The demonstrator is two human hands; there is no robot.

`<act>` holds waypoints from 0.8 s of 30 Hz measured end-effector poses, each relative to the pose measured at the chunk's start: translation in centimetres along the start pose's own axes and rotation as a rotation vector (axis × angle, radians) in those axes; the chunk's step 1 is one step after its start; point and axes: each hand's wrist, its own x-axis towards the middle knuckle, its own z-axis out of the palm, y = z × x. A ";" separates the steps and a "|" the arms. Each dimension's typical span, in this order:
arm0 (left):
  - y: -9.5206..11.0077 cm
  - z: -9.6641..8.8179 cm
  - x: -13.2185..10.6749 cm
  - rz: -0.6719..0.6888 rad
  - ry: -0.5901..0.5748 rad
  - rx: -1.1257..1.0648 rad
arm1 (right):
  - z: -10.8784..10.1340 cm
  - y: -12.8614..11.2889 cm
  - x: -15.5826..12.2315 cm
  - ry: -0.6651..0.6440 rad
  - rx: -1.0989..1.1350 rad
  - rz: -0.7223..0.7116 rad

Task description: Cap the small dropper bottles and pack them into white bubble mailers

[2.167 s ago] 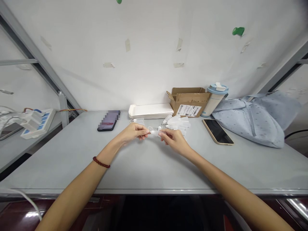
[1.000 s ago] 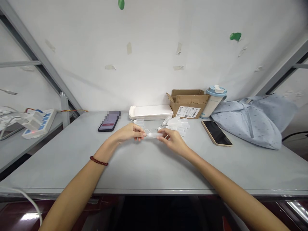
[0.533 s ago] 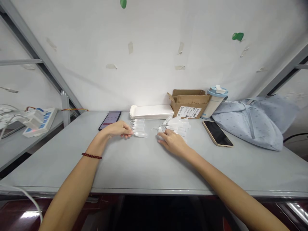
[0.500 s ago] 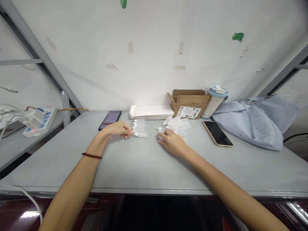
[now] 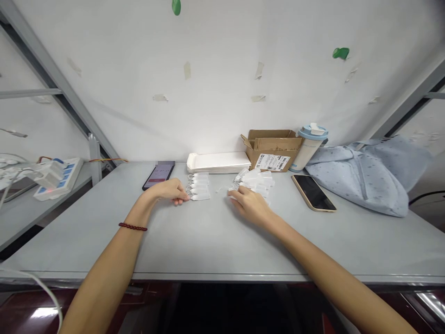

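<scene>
Handling: each tag is likely light, with a thin, smooth, slightly slippery body that should flex under pressure rather than crack. The loop is likely limp and prone to tangling. Take hold at the narrow neck or across the body's middle; avoid lifting by the loop alone.

Position: the front tag (image 5: 200,197) lies foremost in a row toward the back edge of the surface (image 5: 222,241), left of the pile (image 5: 253,177). The left hand (image 5: 173,190) pinches its neck end. The right hand (image 5: 247,200) rests at the pile's front; whether it grips anything cannot be told.

Appearance: white, partly translucent, slim; neck toward the surface's left edge, body toward the right edge. Fine markings are too small to tell.
</scene>
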 end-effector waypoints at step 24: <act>3.8 4.0 -0.9 0.428 -0.033 -0.355 | -2.1 0.3 0.1 0.076 1.551 0.232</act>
